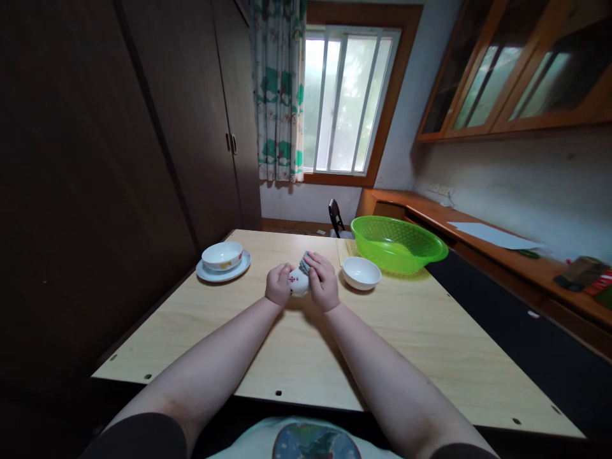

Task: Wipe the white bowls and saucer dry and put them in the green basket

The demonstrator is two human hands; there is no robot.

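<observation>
Over the middle of the table, my left hand (278,285) is closed on the left side of a small white bowl (299,285) with a red pattern. The bowl is tilted, and the fingers cover much of it. My right hand (324,282) is closed round a grey-green cloth (305,262) and presses it against the bowl's upper right side. Just right of my right hand stands another white bowl (362,273), upright on the table.
At the left, a patterned bowl (222,256) sits on a white plate (236,272). A green plastic basket (399,245) stands at the back right, with chopsticks (340,252) beside it. A chair (335,215) is behind the wooden table (191,344).
</observation>
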